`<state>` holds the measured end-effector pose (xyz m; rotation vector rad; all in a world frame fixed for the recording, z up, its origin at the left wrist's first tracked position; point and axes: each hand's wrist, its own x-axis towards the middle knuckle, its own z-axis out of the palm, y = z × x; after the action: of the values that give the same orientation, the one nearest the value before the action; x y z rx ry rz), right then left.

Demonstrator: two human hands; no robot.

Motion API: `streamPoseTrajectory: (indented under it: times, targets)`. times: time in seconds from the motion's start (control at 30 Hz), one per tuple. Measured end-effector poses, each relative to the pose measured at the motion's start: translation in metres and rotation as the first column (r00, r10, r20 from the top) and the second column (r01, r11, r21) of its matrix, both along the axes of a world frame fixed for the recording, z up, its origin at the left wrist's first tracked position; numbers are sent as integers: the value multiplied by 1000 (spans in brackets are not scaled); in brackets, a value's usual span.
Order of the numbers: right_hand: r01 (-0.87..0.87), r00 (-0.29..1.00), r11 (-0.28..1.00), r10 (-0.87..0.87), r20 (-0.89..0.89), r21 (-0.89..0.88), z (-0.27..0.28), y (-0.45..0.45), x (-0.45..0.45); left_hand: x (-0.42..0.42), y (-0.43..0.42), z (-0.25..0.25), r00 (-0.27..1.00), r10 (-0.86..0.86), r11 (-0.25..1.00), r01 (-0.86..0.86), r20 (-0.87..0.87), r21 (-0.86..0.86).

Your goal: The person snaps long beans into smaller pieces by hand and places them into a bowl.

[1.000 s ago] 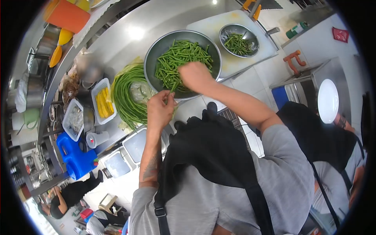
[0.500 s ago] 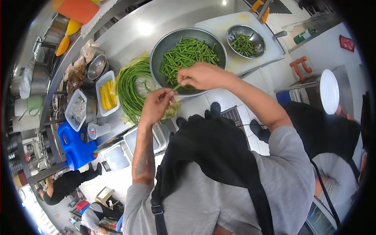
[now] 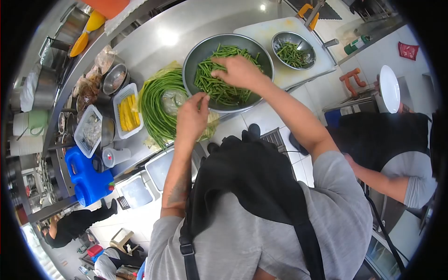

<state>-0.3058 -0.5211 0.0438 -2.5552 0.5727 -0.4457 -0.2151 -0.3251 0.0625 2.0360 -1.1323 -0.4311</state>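
Observation:
A large steel bowl point(image 3: 189, 74) holds a heap of cut green beans point(image 3: 228, 93). Over the heap is my right hand point(image 3: 238, 71), its thumb and index finger spread apart and no bean visible between them. At the bowl's near left rim my left hand point(image 3: 192, 114) has thumb and fingertips close together in a pinch; whatever they hold is too small to make out. Left of the bowl lies a coiled bundle of long green beans point(image 3: 156, 105) on yellowish plastic wrapping, with a clear plastic bag point(image 3: 173, 100) in its middle.
A smaller steel bowl point(image 3: 279, 39) with cut beans stands on a white cutting board point(image 3: 254, 31). Left are a basket of yellow pieces point(image 3: 127, 116), another white basket point(image 3: 88, 130) and a blue jug point(image 3: 86, 175). A co-worker point(image 3: 382, 140) stands at right near a white plate point(image 3: 390, 88).
My right hand has left the bean piece it pinched beside my left hand and moved over the heap, its fingers now spread. My left hand has shifted slightly up. The co-worker at right has moved.

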Motion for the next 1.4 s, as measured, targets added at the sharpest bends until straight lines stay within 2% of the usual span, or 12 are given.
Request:
streamPoseTrajectory:
  times: [0.1, 0.27, 0.53, 0.63, 0.8, 0.83, 0.93, 1.0, 1.2, 1.27, 1.33, 1.4]
  targets:
    - [-6, 978, 998, -6, 208, 57, 31, -5, -9, 24, 7, -1, 925, -67, 997, 73, -374, 1]
    - [-307, 947, 879, 320, 25, 364, 33, 26, -23, 28, 7, -4, 675, -221, 965, 258, -703, -56]
    - [-299, 946, 825, 321, 37, 480, 25, 16, -44, 34, 21, -19, 713, -226, 955, 295, -664, -8]
    - [-210, 977, 976, 211, 14, -51, 18, 45, -31, 26, 18, -25, 849, -176, 969, 238, -498, 62]
    - [63, 969, 965, -120, -214, -256, -10, 40, -15, 6, 12, -14, 984, -69, 986, 92, -163, 136]
    - [-3, 1000, 951, 13, 27, -308, -5, 36, -19, 7, 12, -14, 975, -85, 990, 107, -207, 96]
    - [-274, 911, 949, 308, 273, -153, 16, 30, -23, 13, 14, -19, 920, -122, 990, 139, -372, 21]
    - [-323, 925, 899, 366, -105, 295, 29, 30, -25, 21, 17, -22, 862, -157, 986, 167, -482, -21]
    - [-362, 928, 851, 368, 60, 380, 24, 18, -33, 30, 24, -21, 812, -116, 980, 186, -572, 65]
    - [-362, 928, 869, 369, 44, 339, 18, 40, -27, 22, 16, -16, 854, -89, 988, 140, -512, 63]
    - [-96, 986, 969, 62, -155, -226, 1, 59, -20, 10, 7, -13, 940, -41, 988, 88, -338, 123]
    - [-15, 984, 977, -23, -179, -212, -2, 52, -18, 3, 6, -11, 988, 3, 984, 25, -152, 179]
